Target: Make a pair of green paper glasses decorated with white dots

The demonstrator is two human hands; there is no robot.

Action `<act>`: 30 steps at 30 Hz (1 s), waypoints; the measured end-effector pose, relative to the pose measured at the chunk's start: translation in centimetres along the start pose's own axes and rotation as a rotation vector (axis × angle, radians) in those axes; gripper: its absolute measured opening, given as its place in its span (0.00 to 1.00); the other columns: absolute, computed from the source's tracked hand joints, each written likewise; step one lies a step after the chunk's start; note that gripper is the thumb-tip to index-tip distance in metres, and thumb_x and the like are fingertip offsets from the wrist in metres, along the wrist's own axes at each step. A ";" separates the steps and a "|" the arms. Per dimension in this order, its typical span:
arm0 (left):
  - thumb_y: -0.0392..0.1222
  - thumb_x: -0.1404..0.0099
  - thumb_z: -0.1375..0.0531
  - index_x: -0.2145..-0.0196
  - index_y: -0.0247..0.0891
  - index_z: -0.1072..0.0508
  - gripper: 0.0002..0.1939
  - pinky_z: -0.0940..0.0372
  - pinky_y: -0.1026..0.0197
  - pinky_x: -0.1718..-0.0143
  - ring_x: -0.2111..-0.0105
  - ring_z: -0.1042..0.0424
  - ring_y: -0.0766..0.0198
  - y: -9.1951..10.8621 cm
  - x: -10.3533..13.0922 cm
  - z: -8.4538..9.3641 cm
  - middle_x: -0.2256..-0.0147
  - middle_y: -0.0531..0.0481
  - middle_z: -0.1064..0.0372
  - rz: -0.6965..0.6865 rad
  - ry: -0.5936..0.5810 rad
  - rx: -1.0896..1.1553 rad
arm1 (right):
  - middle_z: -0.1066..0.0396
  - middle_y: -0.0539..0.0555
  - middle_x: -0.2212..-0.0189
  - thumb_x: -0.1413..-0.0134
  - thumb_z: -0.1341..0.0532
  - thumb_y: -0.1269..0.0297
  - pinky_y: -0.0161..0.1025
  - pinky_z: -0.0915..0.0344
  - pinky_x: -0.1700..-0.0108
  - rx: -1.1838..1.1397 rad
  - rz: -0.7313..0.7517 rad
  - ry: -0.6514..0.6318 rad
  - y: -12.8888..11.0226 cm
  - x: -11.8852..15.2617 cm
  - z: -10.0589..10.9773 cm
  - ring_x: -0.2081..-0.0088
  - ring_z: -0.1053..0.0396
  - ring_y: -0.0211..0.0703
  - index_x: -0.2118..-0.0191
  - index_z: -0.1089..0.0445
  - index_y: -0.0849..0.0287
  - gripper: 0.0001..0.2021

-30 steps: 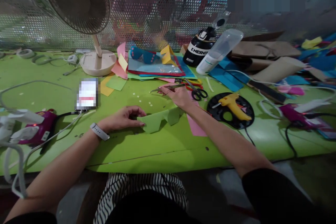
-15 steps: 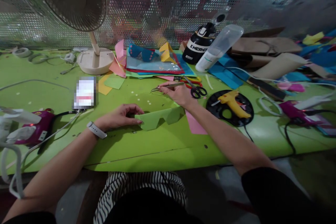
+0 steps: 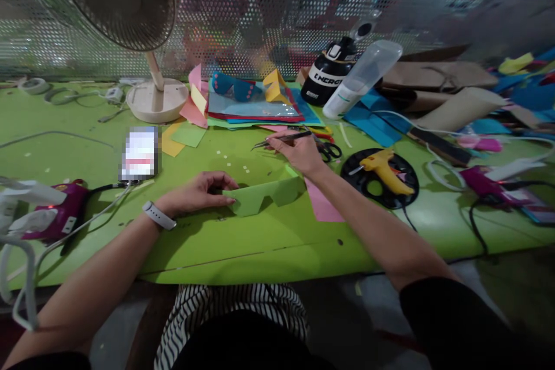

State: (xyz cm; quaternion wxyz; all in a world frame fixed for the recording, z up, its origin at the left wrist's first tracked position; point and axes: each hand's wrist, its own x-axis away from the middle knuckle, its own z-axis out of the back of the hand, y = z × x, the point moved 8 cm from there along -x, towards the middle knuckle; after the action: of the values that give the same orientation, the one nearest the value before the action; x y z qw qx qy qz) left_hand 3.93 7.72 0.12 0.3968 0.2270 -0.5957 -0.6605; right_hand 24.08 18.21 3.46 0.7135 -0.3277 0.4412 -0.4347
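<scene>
- The left hand's [image 3: 202,192] fingers grip the left end of glasses-shaped light-green paper [image 3: 250,201], its long axis running left-right over the green tabletop [image 3: 208,254].
- The right hand's [image 3: 299,155] fingers close around slim metal tweezers [image 3: 300,135].
- Tiny pale squares [image 3: 247,170] lie left of the tweezers' tips, nearer the left fingers.

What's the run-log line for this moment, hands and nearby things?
left hand: holding green paper cutout | right hand: holding tweezers | pale squares: on green table | glue gun: on black tray
</scene>
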 end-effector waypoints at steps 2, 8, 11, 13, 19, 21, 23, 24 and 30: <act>0.46 0.41 0.33 0.57 0.35 0.29 0.18 0.33 0.62 0.64 0.65 0.31 0.66 0.0 0.0 0.0 0.64 0.49 0.30 0.000 0.002 -0.003 | 0.22 0.56 0.71 0.48 0.35 0.51 0.45 0.27 0.64 0.121 0.024 0.025 -1.0 0.1 0.9 0.69 0.24 0.48 0.66 0.23 0.58 0.14; 0.46 0.41 0.34 0.57 0.35 0.29 0.18 0.34 0.62 0.65 0.67 0.32 0.67 -0.1 -0.1 -0.1 0.65 0.50 0.30 0.005 -0.015 0.002 | 0.22 0.56 0.72 0.47 0.36 0.57 0.46 0.27 0.64 0.212 0.007 0.013 -1.4 -0.2 2.7 0.70 0.24 0.49 0.66 0.23 0.59 0.11; 0.46 0.40 0.34 0.57 0.35 0.29 0.17 0.34 0.62 0.65 0.67 0.32 0.67 0.0 0.0 -0.1 0.65 0.50 0.30 0.003 -0.018 -0.003 | 0.22 0.56 0.72 0.47 0.36 0.57 0.46 0.27 0.63 0.245 0.002 0.054 -0.9 -0.5 3.4 0.70 0.24 0.49 0.66 0.23 0.59 0.11; 0.46 0.40 0.34 0.57 0.35 0.29 0.17 0.34 0.62 0.65 0.67 0.32 0.67 0.0 0.0 -0.1 0.65 0.50 0.30 0.006 -0.014 -0.003 | 0.22 0.56 0.72 0.47 0.36 0.57 0.45 0.27 0.63 0.264 0.015 0.045 -1.0 -0.6 3.5 0.70 0.24 0.48 0.66 0.23 0.59 0.11; 0.46 0.40 0.34 0.56 0.35 0.29 0.18 0.34 0.63 0.65 0.67 0.31 0.67 0.0 0.0 -0.1 0.65 0.50 0.30 0.018 -0.016 -0.005 | 0.21 0.53 0.68 0.46 0.37 0.57 0.42 0.31 0.66 0.347 0.093 -0.133 -2.6 0.0 2.4 0.70 0.26 0.45 0.65 0.21 0.55 0.10; 0.47 0.41 0.34 0.56 0.34 0.29 0.18 0.33 0.62 0.64 0.66 0.31 0.66 0.0 0.0 0.0 0.64 0.49 0.29 0.019 -0.015 -0.006 | 0.21 0.52 0.69 0.46 0.37 0.56 0.40 0.33 0.68 0.340 0.073 -0.176 -2.6 0.1 2.2 0.71 0.27 0.44 0.64 0.21 0.55 0.11; 0.47 0.41 0.34 0.56 0.34 0.29 0.19 0.33 0.62 0.64 0.66 0.30 0.66 0.0 0.0 -0.1 0.64 0.49 0.29 0.015 -0.015 -0.001 | 0.21 0.52 0.69 0.46 0.37 0.56 0.39 0.34 0.69 0.353 0.058 -0.194 -2.3 0.2 2.0 0.72 0.28 0.43 0.64 0.21 0.54 0.10; 0.47 0.41 0.34 0.56 0.34 0.29 0.18 0.33 0.62 0.64 0.66 0.30 0.66 0.0 0.0 -0.1 0.64 0.49 0.29 0.013 -0.016 0.000 | 0.21 0.52 0.70 0.46 0.37 0.56 0.39 0.35 0.69 0.364 0.057 -0.197 -2.2 0.2 1.9 0.72 0.28 0.43 0.64 0.21 0.54 0.10; 0.46 0.40 0.34 0.56 0.35 0.29 0.18 0.33 0.61 0.63 0.66 0.31 0.66 0.0 0.0 0.0 0.64 0.49 0.29 0.012 -0.015 -0.006 | 0.22 0.52 0.69 0.45 0.37 0.57 0.40 0.35 0.68 0.389 0.034 -0.206 -1.4 0.0 1.7 0.72 0.29 0.43 0.63 0.21 0.53 0.10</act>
State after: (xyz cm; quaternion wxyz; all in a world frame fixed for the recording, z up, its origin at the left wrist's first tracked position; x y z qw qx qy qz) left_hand 3.97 7.69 0.13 0.3972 0.2172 -0.5979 -0.6615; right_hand 25.18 17.77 5.35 0.8120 -0.2189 0.2790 -0.4637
